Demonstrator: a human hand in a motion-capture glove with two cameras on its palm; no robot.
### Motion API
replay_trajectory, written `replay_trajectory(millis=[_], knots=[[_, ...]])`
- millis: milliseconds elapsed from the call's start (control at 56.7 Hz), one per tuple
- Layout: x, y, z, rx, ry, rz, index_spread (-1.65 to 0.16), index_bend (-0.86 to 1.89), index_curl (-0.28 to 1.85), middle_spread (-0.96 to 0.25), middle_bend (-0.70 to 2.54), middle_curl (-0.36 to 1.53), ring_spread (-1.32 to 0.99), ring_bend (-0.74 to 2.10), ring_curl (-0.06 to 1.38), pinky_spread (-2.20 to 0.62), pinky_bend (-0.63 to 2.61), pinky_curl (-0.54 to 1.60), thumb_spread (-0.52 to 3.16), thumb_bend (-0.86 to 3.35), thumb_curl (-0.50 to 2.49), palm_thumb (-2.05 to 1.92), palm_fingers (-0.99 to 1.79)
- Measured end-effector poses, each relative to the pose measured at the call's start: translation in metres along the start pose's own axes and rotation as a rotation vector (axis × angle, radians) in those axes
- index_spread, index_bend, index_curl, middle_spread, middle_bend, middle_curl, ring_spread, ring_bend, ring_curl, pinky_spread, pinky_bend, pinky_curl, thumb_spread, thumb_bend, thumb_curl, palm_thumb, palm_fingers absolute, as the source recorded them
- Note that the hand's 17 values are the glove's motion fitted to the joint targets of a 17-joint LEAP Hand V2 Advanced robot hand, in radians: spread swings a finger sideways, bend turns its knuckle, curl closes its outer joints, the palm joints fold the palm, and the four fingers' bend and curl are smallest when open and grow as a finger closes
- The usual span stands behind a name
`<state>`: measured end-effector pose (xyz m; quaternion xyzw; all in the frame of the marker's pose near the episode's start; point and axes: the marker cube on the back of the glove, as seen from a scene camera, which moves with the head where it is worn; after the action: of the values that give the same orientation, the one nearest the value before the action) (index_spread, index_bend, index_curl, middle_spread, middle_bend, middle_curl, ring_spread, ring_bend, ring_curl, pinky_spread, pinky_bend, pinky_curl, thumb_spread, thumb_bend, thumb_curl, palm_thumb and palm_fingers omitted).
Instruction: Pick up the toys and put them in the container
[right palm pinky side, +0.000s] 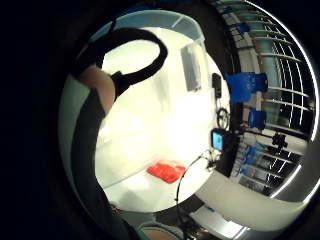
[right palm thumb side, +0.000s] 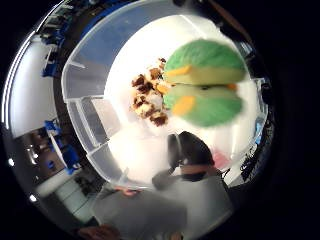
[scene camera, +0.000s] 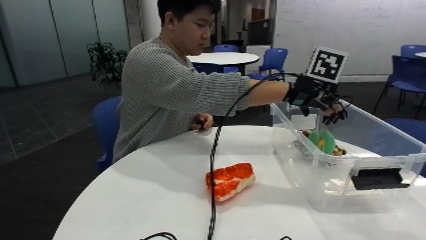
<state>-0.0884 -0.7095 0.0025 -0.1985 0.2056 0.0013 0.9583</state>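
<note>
The green toy (scene camera: 324, 140) already lies in the container (scene camera: 399, 137), beside a brown-and-white toy (right palm thumb side: 148, 99). The risk: the red-and-white toy (scene camera: 230, 181) waits on the table (scene camera: 133, 200) at about eight o'clock from the container, and my trailing cable could drag it. My right hand (scene camera: 319, 102) hovers over the container, fingers relaxed and spread, holding nothing.

— In the container (scene camera: 373, 165)?
— Clear plastic, open-topped, standing on the white bench (scene camera: 153, 195). Inside: a green toy (right palm thumb side: 205, 82) with orange patches, and just beside it a smaller brown-and-cream toy (right palm thumb side: 148, 99).
— And outside?
— A red-orange and white toy (scene camera: 229, 181), lying on its side on the bench, well apart from the container.
</note>
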Motion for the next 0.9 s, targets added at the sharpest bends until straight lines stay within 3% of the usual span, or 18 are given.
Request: replay_trajectory(millis=[353, 512, 617, 794, 900], knots=[[0.006, 0.070, 0.005, 0.138, -0.120, -0.079, -0.36, 0.17, 0.12, -0.27, 0.19, 0.43, -0.43, 0.96, 0.50, -0.28, 1.23, 0.39, 1.33, -0.04, 0.34, 0.16, 0.13], [0.059, 0.128, 0.012, 0.211, -0.088, -0.091, -0.37, 0.21, 0.19, -0.24, 0.20, 0.43, -0.36, 0.78, 0.45, -0.18, 1.18, 0.37, 1.34, -0.03, 0.31, 0.07, 0.04], [0.124, 0.167, 0.039, 0.252, 0.042, -0.068, -0.37, 0.25, 0.24, -0.23, 0.19, 0.43, -0.31, 0.64, 0.40, -0.11, 1.16, 0.36, 1.35, -0.02, 0.30, 0.03, -0.02], [0.172, 0.208, 0.084, 0.208, -0.254, 0.119, -0.37, 0.25, 0.29, -0.21, 0.19, 0.42, -0.23, 0.48, 0.34, -0.03, 1.09, 0.33, 1.36, -0.01, 0.29, 0.00, -0.04], [0.173, 0.215, 0.116, 0.179, -0.243, 0.144, -0.37, 0.23, 0.31, -0.20, 0.18, 0.42, -0.20, 0.44, 0.33, -0.01, 1.04, 0.32, 1.36, -0.01, 0.29, 0.00, -0.03]])
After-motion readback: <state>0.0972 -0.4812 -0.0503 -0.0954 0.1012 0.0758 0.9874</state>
